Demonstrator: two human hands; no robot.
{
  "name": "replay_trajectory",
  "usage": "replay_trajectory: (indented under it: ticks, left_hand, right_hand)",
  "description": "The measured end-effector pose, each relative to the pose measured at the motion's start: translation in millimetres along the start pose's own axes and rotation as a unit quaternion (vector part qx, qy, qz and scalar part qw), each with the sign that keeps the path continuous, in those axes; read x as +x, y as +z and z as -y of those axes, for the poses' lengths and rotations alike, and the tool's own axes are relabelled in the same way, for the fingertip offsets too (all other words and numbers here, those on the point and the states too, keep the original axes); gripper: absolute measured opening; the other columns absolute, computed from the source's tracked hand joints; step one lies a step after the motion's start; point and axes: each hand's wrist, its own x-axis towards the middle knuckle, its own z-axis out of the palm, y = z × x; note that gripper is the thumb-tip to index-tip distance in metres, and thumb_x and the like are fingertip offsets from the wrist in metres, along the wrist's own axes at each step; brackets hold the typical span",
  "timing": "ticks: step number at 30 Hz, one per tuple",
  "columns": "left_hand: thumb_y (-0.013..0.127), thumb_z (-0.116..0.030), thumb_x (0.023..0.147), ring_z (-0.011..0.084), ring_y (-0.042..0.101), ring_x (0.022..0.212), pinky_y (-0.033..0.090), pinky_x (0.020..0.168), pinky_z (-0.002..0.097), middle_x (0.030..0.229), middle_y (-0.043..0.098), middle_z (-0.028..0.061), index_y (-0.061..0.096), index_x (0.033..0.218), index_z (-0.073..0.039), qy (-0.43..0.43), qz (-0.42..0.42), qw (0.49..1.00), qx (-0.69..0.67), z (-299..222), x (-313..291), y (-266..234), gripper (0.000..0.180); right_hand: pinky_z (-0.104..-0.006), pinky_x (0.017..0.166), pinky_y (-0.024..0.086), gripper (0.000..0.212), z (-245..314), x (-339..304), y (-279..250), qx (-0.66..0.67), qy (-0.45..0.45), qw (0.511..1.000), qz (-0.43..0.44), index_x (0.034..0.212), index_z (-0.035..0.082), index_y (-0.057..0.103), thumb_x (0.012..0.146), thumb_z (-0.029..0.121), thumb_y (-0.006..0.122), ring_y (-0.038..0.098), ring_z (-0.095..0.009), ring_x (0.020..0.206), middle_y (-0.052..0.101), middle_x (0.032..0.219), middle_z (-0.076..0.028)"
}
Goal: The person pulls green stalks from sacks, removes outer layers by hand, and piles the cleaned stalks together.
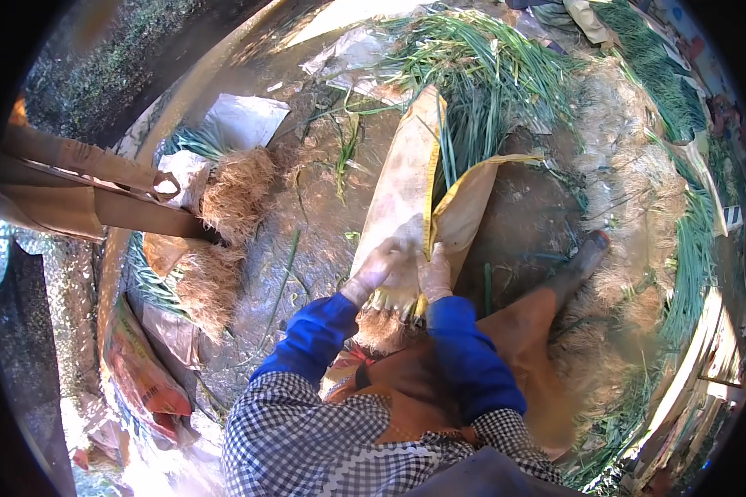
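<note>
In front of my body lies a bundle of spring onions (399,300), white stems and shaggy roots toward me, green leaves (450,170) showing at the far end. A beige wrapping sheet (402,178) with yellow edges is folded lengthwise around it; its right flap (470,201) stands partly away. My left hand (377,269) rests on the sheet's left side near the stems, fingers stretched across it, their tips slightly blurred. My right hand (435,272) pinches the yellow edge where the two sides meet. Both wrists wear blue sleeves.
Loose spring onions (506,62) are heaped beyond the bundle. Wrapped bundles with brown roots (236,195) lie at the left beside a strip of brown cardboard (141,207). A long row of rooted onions (630,199) lines the right. My outstretched leg and dark foot (584,258) lie nearby.
</note>
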Motion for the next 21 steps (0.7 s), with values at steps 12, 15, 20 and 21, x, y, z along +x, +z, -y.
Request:
replay_trajectory:
  ticks: [12, 15, 20, 21]
  left_hand:
    - [0.048, -0.024, 0.082, 0.0389, 0.054, 0.090, 0.042, 0.082, 0.0452, 0.091, 0.056, 0.0246, 0.055, 0.092, 0.000, 0.010, -0.441, 0.862, 0.250, 121, 132, -6, 0.027]
    - [0.053, -0.038, 0.082, 0.0387, 0.050, 0.103, 0.036, 0.092, 0.0426, 0.106, 0.053, 0.0281, 0.051, 0.110, 0.002, 0.006, -0.349, 0.925, 0.152, 41, 136, 63, 0.048]
    - [0.050, -0.043, 0.085, 0.0309, 0.056, 0.093, 0.042, 0.081, 0.0381, 0.099, 0.060, 0.0189, 0.058, 0.105, 0.000, 0.068, -0.356, 0.932, -0.004, -14, 49, -32, 0.048]
    - [0.049, -0.042, 0.085, 0.0268, 0.058, 0.086, 0.044, 0.076, 0.0367, 0.095, 0.062, 0.0144, 0.060, 0.103, -0.001, 0.062, -0.372, 0.923, -0.080, -14, 29, -54, 0.046]
  right_hand:
    - [-0.0290, 0.091, 0.039, 0.035, 13, -76, 15, 0.356, -0.083, 0.887, 0.281, 0.123, 0.002, 0.043, 0.091, 0.016, 0.045, 0.047, -0.018, 0.108, 0.048, 0.119, -0.009]
    - [-0.0300, 0.088, 0.041, 0.032, -39, -82, -77, 0.270, 0.020, 0.958, 0.094, 0.117, -0.003, 0.047, 0.091, 0.016, 0.044, 0.053, -0.019, 0.100, 0.055, 0.110, -0.012]
    - [-0.0289, 0.083, 0.043, 0.034, -20, -159, -197, 0.167, -0.067, 0.983, 0.043, 0.114, -0.002, 0.050, 0.094, 0.021, 0.036, 0.056, -0.019, 0.094, 0.058, 0.105, -0.012]
    - [-0.0294, 0.082, 0.043, 0.035, 1, -172, -215, 0.144, -0.040, 0.988, 0.028, 0.114, -0.003, 0.050, 0.094, 0.022, 0.035, 0.056, -0.020, 0.094, 0.058, 0.105, -0.012]
